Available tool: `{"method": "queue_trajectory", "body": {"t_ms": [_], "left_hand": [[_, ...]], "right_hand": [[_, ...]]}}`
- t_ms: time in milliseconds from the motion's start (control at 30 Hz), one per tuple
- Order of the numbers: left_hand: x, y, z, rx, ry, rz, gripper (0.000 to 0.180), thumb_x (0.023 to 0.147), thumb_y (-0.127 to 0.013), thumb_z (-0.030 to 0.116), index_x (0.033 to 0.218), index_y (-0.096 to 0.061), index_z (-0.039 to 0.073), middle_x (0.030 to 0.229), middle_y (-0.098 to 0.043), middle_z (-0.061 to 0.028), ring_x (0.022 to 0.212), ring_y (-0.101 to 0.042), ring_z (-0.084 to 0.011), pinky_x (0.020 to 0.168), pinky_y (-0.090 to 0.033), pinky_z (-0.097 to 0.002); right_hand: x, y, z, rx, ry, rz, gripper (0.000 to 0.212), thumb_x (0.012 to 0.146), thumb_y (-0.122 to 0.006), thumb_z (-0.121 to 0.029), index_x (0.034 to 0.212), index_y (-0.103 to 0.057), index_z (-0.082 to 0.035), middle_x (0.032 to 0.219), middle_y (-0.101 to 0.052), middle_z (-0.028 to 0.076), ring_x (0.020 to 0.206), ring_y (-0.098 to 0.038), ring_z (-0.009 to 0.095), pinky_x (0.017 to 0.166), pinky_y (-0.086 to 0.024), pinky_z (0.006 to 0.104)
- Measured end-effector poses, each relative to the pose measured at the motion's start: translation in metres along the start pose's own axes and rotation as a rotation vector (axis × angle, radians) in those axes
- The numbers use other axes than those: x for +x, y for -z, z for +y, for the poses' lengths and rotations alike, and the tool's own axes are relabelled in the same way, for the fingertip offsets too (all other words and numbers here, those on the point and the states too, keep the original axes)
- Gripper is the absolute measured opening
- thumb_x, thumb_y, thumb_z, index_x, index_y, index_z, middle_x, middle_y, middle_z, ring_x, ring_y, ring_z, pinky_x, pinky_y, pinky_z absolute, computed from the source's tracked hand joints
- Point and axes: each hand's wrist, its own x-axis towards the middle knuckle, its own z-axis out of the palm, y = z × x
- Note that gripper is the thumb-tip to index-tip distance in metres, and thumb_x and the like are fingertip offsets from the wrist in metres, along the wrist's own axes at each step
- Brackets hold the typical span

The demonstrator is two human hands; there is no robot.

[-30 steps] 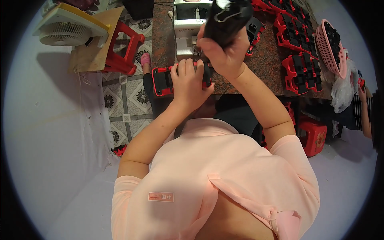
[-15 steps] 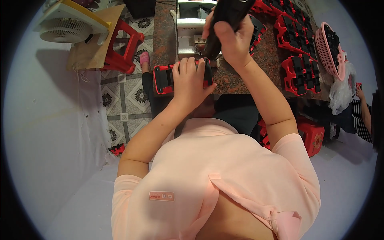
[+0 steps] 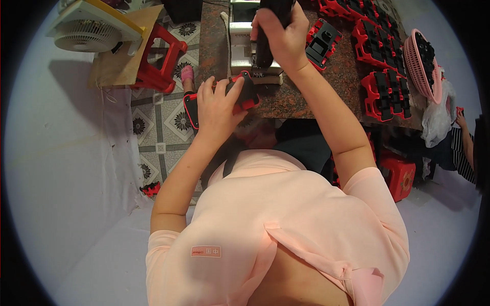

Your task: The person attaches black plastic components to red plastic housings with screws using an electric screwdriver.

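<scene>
My left hand (image 3: pixel 216 108) grips a red-and-black plastic housing (image 3: pixel 249 98), with its fingers spread over the top. The housing is tilted, its left end lower, and it hangs partly past the table's front edge. My right hand (image 3: pixel 292 45) is wrapped round a thick black electric screwdriver (image 3: pixel 264 51). Its lower end points down at the front of a white and silver machine (image 3: pixel 241 45) on the table; the exact tip is hard to make out. Another red-and-black housing (image 3: pixel 322 45) lies right of my right hand.
Rows of red-and-black housings (image 3: pixel 380 48) cover the table's right side. Beyond them is a pink basket (image 3: pixel 416 64) of black parts, near a plastic bag (image 3: pixel 438 120). A fan (image 3: pixel 87 36) and red stool (image 3: pixel 161 64) stand left. Another person's hand (image 3: pixel 461 118) shows far right.
My left hand has drawn the housing left and tilted it. My right hand has moved slightly left with the screwdriver, bringing its lower end to the machine's front and uncovering the housing at right.
</scene>
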Motion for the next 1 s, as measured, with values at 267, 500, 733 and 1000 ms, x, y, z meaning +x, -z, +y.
{"method": "queue_trajectory", "body": {"t_ms": [267, 500, 733, 1000], "left_hand": [[0.010, -0.009, 0.007, 0.002, -0.015, -0.005, 0.079, 0.061, -0.085, 0.022, 0.134, -0.055, 0.017, 0.115, -0.057, -0.0114, 0.113, -0.050, -0.0375, 0.101, -0.038, -0.0516], [0.015, -0.013, 0.011, -0.011, -0.038, 0.012, 0.074, 0.062, -0.084, 0.021, 0.130, -0.056, 0.017, 0.110, -0.057, -0.0117, 0.109, -0.051, -0.0359, 0.097, -0.040, -0.0506], [0.015, -0.017, 0.008, -0.025, -0.041, 0.018, 0.075, 0.061, -0.085, 0.021, 0.130, -0.057, 0.017, 0.110, -0.056, -0.0120, 0.108, -0.051, -0.0360, 0.097, -0.040, -0.0502], [0.014, -0.022, 0.005, -0.019, -0.084, 0.010, 0.076, 0.060, -0.085, 0.022, 0.130, -0.057, 0.014, 0.113, -0.056, -0.0133, 0.109, -0.050, -0.0369, 0.097, -0.039, -0.0509]], "right_hand": [[-0.028, 0.008, -0.067, 0.339, -0.095, -0.093, 0.036, 0.086, -0.077, -0.019, 0.104, -0.053, 0.000, 0.076, -0.064, 0.007, 0.065, -0.062, 0.013, 0.061, -0.050, 0.0249], [-0.053, 0.011, -0.065, 0.085, -0.071, -0.092, 0.075, 0.084, -0.072, -0.057, 0.117, -0.046, 0.005, 0.081, -0.063, 0.014, 0.066, -0.064, 0.019, 0.059, -0.053, 0.0288], [-0.061, 0.007, -0.051, 0.134, -0.071, -0.136, 0.065, 0.081, -0.080, -0.031, 0.124, -0.048, 0.005, 0.088, -0.065, 0.010, 0.074, -0.062, 0.015, 0.067, -0.052, 0.0280], [-0.064, -0.001, -0.045, -0.003, -0.079, -0.097, 0.066, 0.073, -0.088, -0.028, 0.121, -0.056, 0.004, 0.095, -0.068, 0.006, 0.081, -0.063, 0.011, 0.074, -0.053, 0.0273]]}}
